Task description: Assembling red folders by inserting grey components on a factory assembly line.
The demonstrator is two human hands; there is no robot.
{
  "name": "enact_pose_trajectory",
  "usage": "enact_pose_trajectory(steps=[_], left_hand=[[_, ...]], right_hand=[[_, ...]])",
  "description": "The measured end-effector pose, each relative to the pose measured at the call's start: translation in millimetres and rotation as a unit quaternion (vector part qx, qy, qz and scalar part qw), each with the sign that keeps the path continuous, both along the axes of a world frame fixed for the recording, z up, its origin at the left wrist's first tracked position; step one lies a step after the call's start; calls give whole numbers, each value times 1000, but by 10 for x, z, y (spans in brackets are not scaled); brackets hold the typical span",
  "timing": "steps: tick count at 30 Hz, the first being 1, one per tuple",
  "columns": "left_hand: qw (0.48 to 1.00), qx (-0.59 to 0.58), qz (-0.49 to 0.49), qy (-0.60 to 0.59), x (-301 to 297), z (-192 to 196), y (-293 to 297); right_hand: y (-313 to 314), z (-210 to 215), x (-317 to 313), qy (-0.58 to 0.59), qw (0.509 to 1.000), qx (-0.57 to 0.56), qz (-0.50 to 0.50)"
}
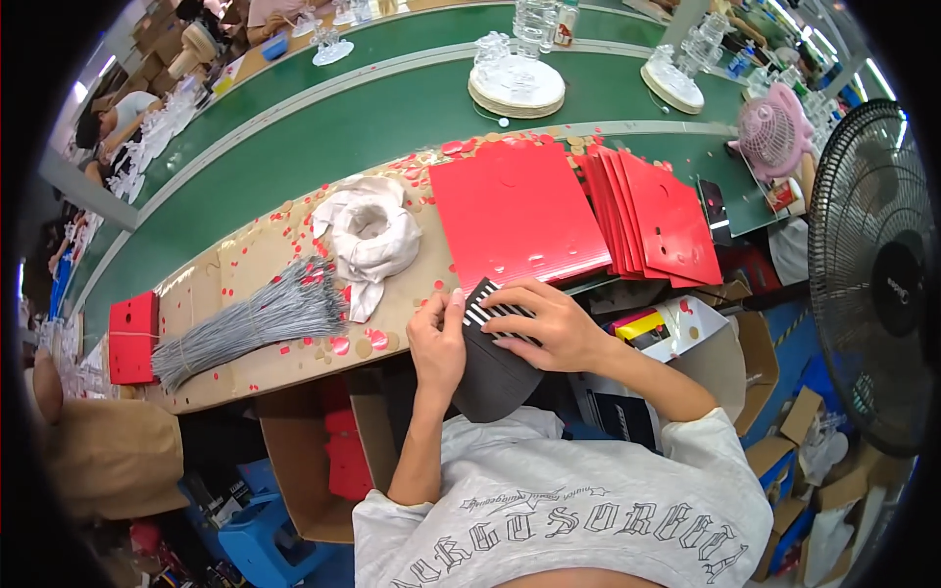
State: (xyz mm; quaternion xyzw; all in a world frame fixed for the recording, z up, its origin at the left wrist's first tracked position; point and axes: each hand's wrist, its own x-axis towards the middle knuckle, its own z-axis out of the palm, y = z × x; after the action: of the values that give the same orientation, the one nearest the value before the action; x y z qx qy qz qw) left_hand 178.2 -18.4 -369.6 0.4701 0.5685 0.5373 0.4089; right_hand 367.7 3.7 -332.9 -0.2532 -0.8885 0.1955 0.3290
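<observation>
Both my hands hold a dark grey card [490, 377] with a black and white striped top edge, at the near edge of the cardboard-covered bench [245, 265]. My left hand [438, 338] grips its left side with the thumb on the stripes. My right hand [539, 318] lies flat across the striped part, fingers spread. Just beyond my hands lies a stack of red cards [515, 211], and a fanned row of more red cards [652, 216] to its right.
A bundle of grey wire ties [255, 318] and a crumpled white cloth [368, 235] lie left of my hands. A small red stack [132, 338] sits far left. Green conveyor belts [372, 108] carry clear glass items. A black fan [877, 274] stands right; open boxes [314, 470] below.
</observation>
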Motion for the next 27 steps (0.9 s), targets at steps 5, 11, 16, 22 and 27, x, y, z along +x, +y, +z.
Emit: enact_pose_trajectory(steps=[5,11,16,22,27], left_hand=[[996,-10,12,89,64,-110,-92],[998,-19,-26,55,124,-64,-157],[997,-13,-25,71,124,-137,-127],[998,-40,-31,49,124,-62,-136],[999,-11,-21,34,128,-52,-137]], right_hand=[[-34,-5,-157,4,998,65,-22],[-114,-125,-64,59,994,-89,-20],[-59,-96,-87,47,993,-110,11],[-91,-144,-75,63,990,-124,-1],[-239,-178,-95,85,991,-91,-57]])
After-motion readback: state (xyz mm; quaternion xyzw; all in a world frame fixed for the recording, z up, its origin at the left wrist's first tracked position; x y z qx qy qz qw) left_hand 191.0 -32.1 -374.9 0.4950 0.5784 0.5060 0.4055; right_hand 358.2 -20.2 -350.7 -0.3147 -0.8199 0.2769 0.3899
